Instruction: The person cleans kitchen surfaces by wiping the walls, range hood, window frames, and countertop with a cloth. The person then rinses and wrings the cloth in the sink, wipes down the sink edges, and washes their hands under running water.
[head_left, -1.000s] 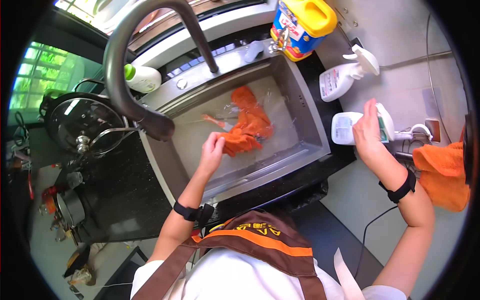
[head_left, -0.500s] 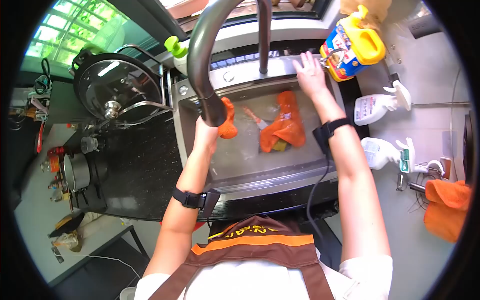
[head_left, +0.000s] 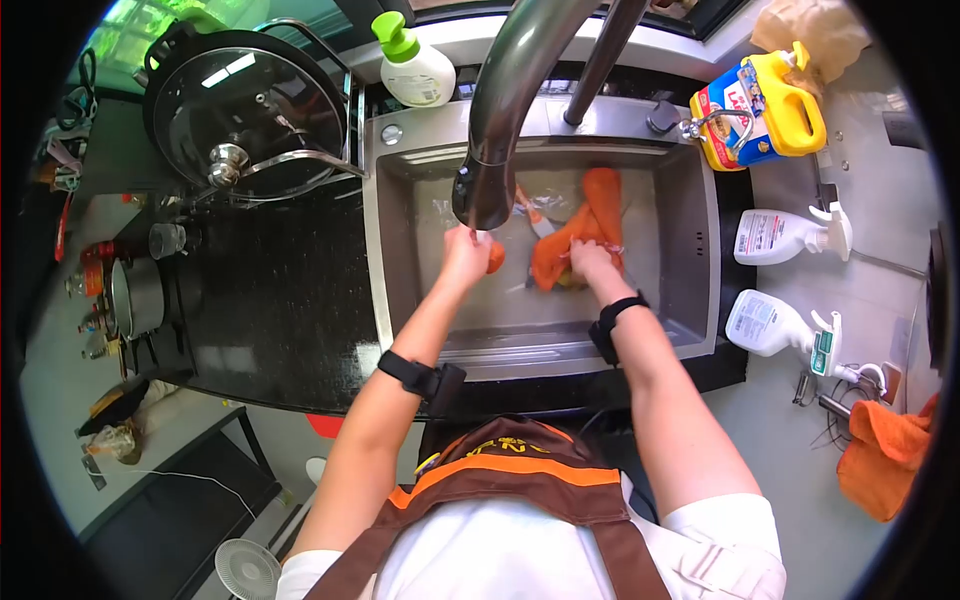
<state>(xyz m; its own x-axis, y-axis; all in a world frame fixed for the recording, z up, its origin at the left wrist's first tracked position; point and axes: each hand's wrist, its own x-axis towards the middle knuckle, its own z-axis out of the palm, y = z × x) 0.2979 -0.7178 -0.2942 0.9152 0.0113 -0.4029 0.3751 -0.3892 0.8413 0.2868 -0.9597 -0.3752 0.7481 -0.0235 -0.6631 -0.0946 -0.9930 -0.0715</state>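
A sink (head_left: 685, 250) with water holds a soaked orange cloth (head_left: 603, 200) and a brush-like tool (head_left: 540, 222) with an orange handle. My left hand (head_left: 466, 255) is closed on a small orange cloth (head_left: 495, 257) below the faucet head, which partly covers it. My right hand (head_left: 592, 258) is at the lower part of the large orange cloth, fingers curled onto it. Something yellowish shows under that cloth, too small to name.
The dark faucet (head_left: 495, 130) arches over the sink. Behind stand a soap bottle (head_left: 418, 75) and a yellow jug (head_left: 765, 110). Two spray bottles (head_left: 775, 237) (head_left: 765, 322) are at the right, a lidded pan (head_left: 250, 110) at the left, and another orange cloth (head_left: 885, 460) at the far right.
My right hand has moved from the spray bottle, past the sink's back rim, down to the large orange cloth. My left hand now holds a separate orange cloth. The view has shifted.
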